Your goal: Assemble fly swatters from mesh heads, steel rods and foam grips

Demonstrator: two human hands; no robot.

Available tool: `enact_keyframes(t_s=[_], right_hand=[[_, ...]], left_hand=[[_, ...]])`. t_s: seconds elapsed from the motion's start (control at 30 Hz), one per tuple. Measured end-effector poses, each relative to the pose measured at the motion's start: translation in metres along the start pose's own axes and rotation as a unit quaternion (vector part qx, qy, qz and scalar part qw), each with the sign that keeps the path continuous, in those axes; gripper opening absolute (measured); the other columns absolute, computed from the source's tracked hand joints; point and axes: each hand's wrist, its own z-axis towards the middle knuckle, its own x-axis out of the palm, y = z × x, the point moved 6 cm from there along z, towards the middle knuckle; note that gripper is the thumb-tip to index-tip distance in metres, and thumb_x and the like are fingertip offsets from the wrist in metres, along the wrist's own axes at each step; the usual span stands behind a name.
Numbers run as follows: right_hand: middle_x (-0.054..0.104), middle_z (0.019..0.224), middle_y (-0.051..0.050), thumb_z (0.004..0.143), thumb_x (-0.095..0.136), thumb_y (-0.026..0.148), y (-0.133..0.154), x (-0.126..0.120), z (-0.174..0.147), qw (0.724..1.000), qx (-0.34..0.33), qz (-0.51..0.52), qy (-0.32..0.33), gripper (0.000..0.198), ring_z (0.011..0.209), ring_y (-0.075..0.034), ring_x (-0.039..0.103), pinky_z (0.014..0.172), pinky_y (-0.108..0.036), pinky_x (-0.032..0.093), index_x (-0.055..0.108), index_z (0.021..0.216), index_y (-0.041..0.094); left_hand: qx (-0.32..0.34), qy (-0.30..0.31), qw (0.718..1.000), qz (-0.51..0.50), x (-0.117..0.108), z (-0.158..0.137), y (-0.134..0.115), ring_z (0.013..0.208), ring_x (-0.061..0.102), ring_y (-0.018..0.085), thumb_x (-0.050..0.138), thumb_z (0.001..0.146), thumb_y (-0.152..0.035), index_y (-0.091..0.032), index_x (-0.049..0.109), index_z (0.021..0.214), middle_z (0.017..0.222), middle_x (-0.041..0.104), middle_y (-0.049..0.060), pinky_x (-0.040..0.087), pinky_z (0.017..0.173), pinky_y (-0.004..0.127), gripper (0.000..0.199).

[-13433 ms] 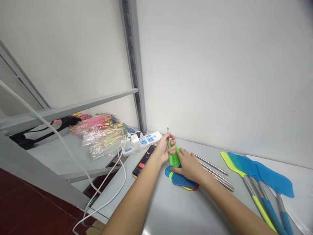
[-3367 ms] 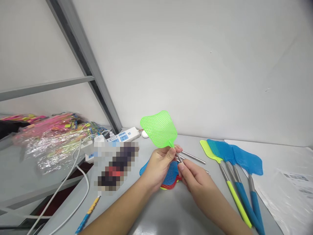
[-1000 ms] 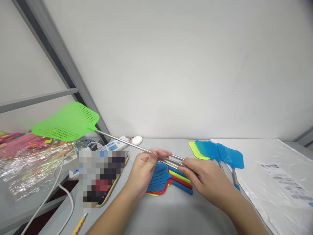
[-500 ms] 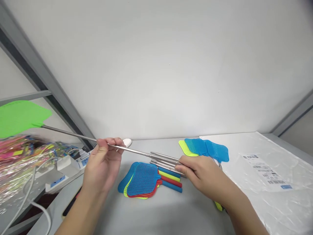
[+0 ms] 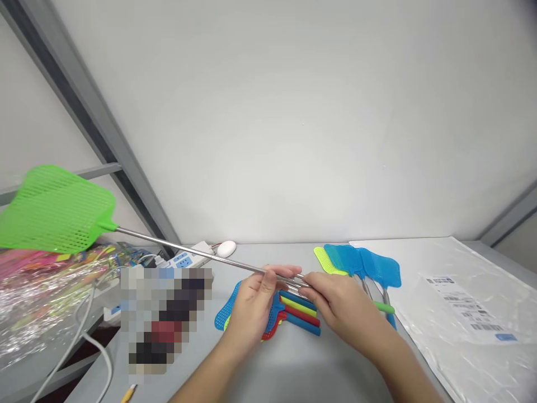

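A green fly swatter point(image 5: 62, 215) stretches across the view, its perforated head at the far left and its thin metal rod slanting down to the right. My left hand point(image 5: 251, 308) is closed around the rod near its right end, thumb and fingers pinching it. Just beside it, my right hand point(image 5: 344, 302) grips the swatter's lower end, and a green handle end point(image 5: 384, 307) sticks out behind that hand. Beneath my hands lie short blue, yellow and red handles point(image 5: 300, 317) with blue swatter heads point(image 5: 227, 308), partly hidden by my left hand. Several loose metal rods point(image 5: 298, 292) show between my hands.
More blue swatter heads point(image 5: 373, 266) and a yellow one point(image 5: 327, 262) lie behind my right hand. A white plastic mailer point(image 5: 423, 308) covers the right side. On the left are a power strip point(image 5: 184, 260), a white mouse point(image 5: 226, 249), cables and plastic-wrapped bundles point(image 5: 54, 302).
My left hand has slid right along the rod and now sits close to my right hand. The green swatter head shows more fully, and a blurred patch covers part of the table's left.
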Motion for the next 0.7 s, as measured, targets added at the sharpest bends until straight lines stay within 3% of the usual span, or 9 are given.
enact_keyframes(t_s=[0.07,0.2,0.27,0.5,0.7], right_hand=[[0.055,0.063,0.003,0.101,0.034,0.038,0.004,-0.003,0.001,1.000,-0.009,-0.015,-0.017,0.035,0.055,-0.012,0.045,0.053,-0.026,0.021,0.046,0.072,0.022],[0.052,0.060,0.004,0.101,0.033,0.043,0.007,-0.018,-0.008,0.998,-0.014,-0.051,-0.045,0.039,0.054,-0.012,0.041,0.053,-0.027,0.019,0.044,0.070,0.022],[0.054,0.062,0.003,0.101,0.032,0.043,0.003,-0.023,-0.018,0.997,-0.008,-0.061,-0.049,0.040,0.056,-0.012,0.042,0.054,-0.027,0.021,0.045,0.069,0.021],[0.055,0.066,0.002,0.101,0.033,0.039,-0.024,-0.011,-0.056,0.997,0.021,-0.054,-0.053,0.037,0.060,-0.013,0.047,0.056,-0.026,0.026,0.046,0.072,0.021],[0.054,0.067,0.002,0.100,0.036,0.037,-0.038,0.000,-0.070,0.991,0.027,-0.064,-0.112,0.031,0.060,-0.014,0.051,0.055,-0.026,0.029,0.047,0.076,0.022]], left_hand=[[0.025,-0.013,0.999,-0.020,0.002,-0.003,-0.013,0.099,0.060,0.021,0.052,0.092,-0.045,-0.019,0.070,0.086,0.099,0.069,0.008,0.047,0.086,0.030,0.032],[0.162,-0.077,0.981,-0.075,-0.011,-0.014,-0.062,0.086,0.058,0.015,0.055,0.091,-0.040,-0.020,0.067,0.079,0.081,0.062,0.002,0.047,0.086,0.027,0.027],[0.198,-0.106,0.970,-0.096,-0.020,-0.019,-0.079,0.083,0.056,0.014,0.056,0.091,-0.040,-0.019,0.065,0.077,0.079,0.059,0.000,0.048,0.085,0.027,0.026],[0.189,-0.111,0.970,-0.104,-0.028,-0.024,-0.093,0.081,0.056,0.014,0.057,0.090,-0.038,-0.018,0.064,0.077,0.078,0.056,0.001,0.051,0.081,0.027,0.026],[0.251,-0.169,0.945,-0.124,-0.035,-0.027,-0.109,0.078,0.060,0.014,0.059,0.087,-0.045,-0.020,0.068,0.082,0.084,0.064,0.001,0.053,0.079,0.031,0.027]])
